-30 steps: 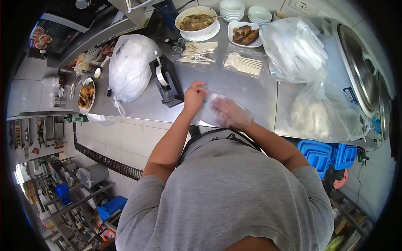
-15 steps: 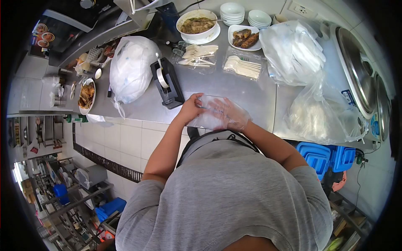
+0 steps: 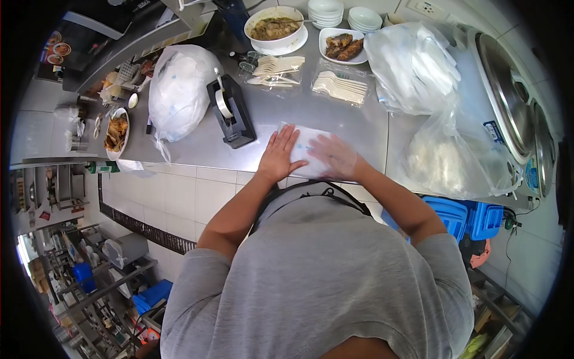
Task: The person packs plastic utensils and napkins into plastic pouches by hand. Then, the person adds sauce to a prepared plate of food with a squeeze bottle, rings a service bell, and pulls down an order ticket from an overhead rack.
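Observation:
A thin clear plastic bag [image 3: 307, 136] lies at the front edge of the steel counter, with faint blue print on it. My left hand [image 3: 278, 154] rests flat on the bag's left part, fingers stretched out and thumb apart. Inside the bag, seen through the film, is my right hand [image 3: 332, 155], its fingers spread and pointing left. A black tape dispenser [image 3: 234, 116] with a roll of tape stands just beyond my left hand. Farther back lie clear packs of cream-coloured forks [image 3: 339, 88] and more cream cutlery [image 3: 276, 69].
A full white plastic bag [image 3: 182, 90] sits left of the dispenser. Behind are a bowl of stew [image 3: 274, 29], a plate of browned food [image 3: 343, 46] and stacked white bowls [image 3: 326, 13]. White bags [image 3: 412, 66] and a translucent bag [image 3: 439, 161] occupy the right, beside large metal lids [image 3: 508, 90].
My left hand has gone from gripping the bag's edge to lying flat on it. The bag now lies flatter on the counter, my right hand still inside. The view has shifted slightly.

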{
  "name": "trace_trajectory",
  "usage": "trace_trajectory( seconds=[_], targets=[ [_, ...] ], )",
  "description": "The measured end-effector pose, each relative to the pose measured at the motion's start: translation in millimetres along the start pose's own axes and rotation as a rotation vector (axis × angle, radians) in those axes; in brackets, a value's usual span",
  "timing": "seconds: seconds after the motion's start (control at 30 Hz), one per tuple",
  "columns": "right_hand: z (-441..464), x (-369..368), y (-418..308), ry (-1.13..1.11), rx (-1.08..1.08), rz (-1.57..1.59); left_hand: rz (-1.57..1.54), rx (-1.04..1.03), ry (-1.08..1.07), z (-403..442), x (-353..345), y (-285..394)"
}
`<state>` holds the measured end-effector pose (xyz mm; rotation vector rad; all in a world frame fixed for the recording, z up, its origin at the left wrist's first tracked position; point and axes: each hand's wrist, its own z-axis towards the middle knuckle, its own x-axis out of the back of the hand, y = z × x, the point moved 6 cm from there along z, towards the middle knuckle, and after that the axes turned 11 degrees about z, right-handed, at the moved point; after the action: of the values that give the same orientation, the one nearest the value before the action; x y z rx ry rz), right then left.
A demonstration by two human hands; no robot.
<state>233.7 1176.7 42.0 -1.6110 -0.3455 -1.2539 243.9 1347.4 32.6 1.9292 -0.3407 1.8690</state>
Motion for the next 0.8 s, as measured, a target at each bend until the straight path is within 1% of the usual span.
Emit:
trace_trajectory(
  seconds=[0.03,0.13,0.23,0.33,0.43,0.47,0.5,0.53,0.6,0.63,0.73,0.8],
  targets=[
    [-18,12,3,0.05,0.034,0.023,0.019,0.004,-0.008,3,1,0],
    [-69,25,10,-0.049,-0.11,-0.041,-0.004,0.016,-0.02,3,1,0],
    [-91,44,10,0.003,-0.124,-0.083,0.006,0.017,-0.027,4,-2,0],
    [-90,72,40,0.416,-0.244,-0.024,-0.013,0.044,-0.039,6,0,1],
    [-46,127,55,0.699,-0.375,-0.043,-0.045,0.116,-0.008,14,33,16],
    [-29,132,69,0.749,-0.391,-0.061,-0.038,0.137,0.011,17,42,20],
    [-11,136,88,0.801,-0.407,-0.081,-0.045,0.14,0.099,20,51,22],
    [1,139,103,0.852,-0.42,-0.103,-0.061,0.133,0.126,25,56,21],
    [11,134,146,0.732,-0.903,-0.085,-0.094,0.128,0.182,34,67,16],
    [12,129,162,0.659,-1.139,-0.07,-0.125,0.141,0.261,40,75,11],
    [17,119,179,0.577,-1.172,0.078,-0.181,0.23,0.319,56,79,-18],
    [17,119,179,0.64,-1.064,0.086,-0.213,0.203,0.32,64,82,-27]
  ],
)
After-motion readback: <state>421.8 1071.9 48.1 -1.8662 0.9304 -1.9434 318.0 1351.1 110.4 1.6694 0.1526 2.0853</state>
